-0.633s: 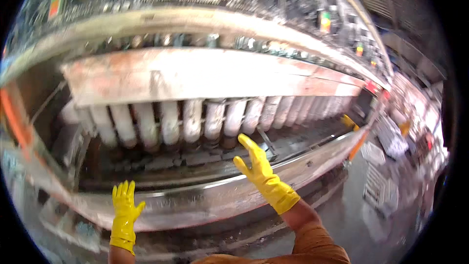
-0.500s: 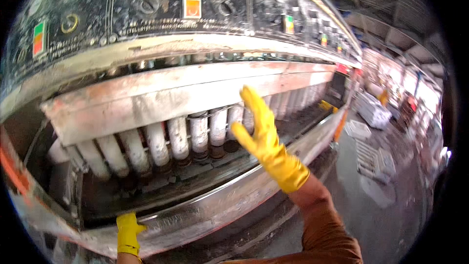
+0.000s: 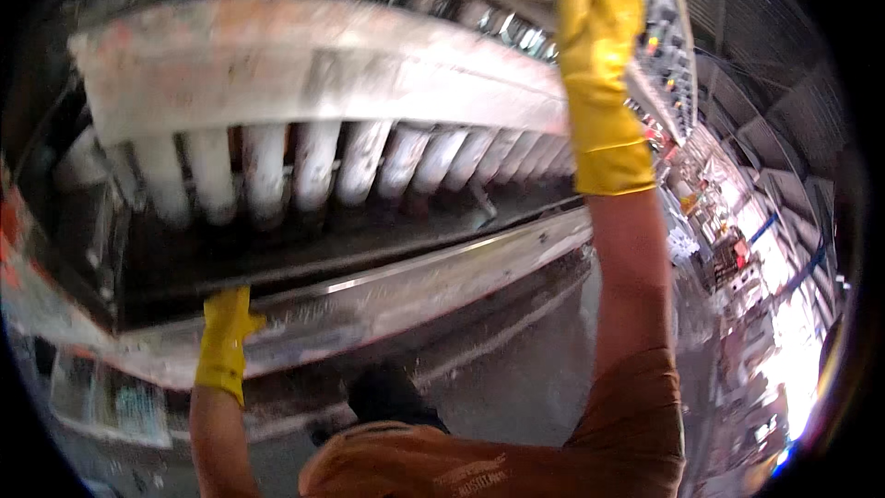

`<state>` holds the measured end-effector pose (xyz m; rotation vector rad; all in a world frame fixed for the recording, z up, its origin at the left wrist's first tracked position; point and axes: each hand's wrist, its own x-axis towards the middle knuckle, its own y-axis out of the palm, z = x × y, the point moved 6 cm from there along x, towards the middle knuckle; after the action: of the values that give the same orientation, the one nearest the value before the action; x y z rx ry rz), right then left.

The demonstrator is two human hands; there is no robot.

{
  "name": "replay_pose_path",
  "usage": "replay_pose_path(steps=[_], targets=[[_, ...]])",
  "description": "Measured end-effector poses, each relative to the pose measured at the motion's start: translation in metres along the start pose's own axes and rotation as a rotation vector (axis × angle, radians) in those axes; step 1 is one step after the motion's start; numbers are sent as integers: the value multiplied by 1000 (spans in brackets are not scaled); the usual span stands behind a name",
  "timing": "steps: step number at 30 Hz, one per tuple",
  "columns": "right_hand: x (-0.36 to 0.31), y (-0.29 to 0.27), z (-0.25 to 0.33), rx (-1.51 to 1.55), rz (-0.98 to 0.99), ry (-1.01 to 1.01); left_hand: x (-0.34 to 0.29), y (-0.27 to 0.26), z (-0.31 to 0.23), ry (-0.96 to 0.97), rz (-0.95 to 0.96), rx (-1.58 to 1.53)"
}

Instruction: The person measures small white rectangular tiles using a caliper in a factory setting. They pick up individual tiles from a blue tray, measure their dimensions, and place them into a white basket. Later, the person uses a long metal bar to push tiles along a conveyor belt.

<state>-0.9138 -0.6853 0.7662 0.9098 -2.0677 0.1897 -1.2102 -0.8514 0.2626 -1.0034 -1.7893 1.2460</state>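
Note:
My left hand [image 3: 230,321], in a yellow rubber glove, grips the front rail [image 3: 396,272] of a long machine, its fingers over the edge and thumb out to the side. My right hand [image 3: 604,28], gloved the same way, is raised high at the upper right. Its fingers stretch upward with the thumb apart, and the fingertips are cut off by the picture's top edge. Nothing shows in it. Behind it is part of the control panel [image 3: 680,37]; whether the hand touches it I cannot tell.
A pale, stained beam [image 3: 323,83] runs across the machine above a row of whitish cylinders [image 3: 318,161]. Below them lies a dark trough [image 3: 277,254]. Wet-looking grey floor [image 3: 498,360] stretches in front, with blurred clutter [image 3: 728,258] at the right.
My right hand has risen from in front of the beam to the upper right. The view has tilted down, so most of the panel has left the picture. My left hand stays on the rail.

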Motion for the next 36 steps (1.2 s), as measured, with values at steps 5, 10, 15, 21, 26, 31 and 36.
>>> replay_pose_path(steps=[5, 10, 15, 21, 26, 31, 36], targets=[[29, -18, -24, 81, 103, -128, 40, 46, 9, 100, 251, -5], [37, -9, -5, 364, 361, 177, 32, 24, 40, 26, 255, 36], [22, -14, -79, -147, 528, 322, 23, 37, 20, 45, 254, -24], [2, -32, -119, -100, 817, 657, -5, 24, 12, 2, 260, 4], [-48, -39, -136, 1065, 779, 1476, -24, 41, 7, 44, 213, -29], [17, -136, -33, 343, 295, 746, -41, 39, 11, -32, 290, 24], [87, -137, 39, 280, 676, 590, -53, 53, 9, -8, 263, 24]])
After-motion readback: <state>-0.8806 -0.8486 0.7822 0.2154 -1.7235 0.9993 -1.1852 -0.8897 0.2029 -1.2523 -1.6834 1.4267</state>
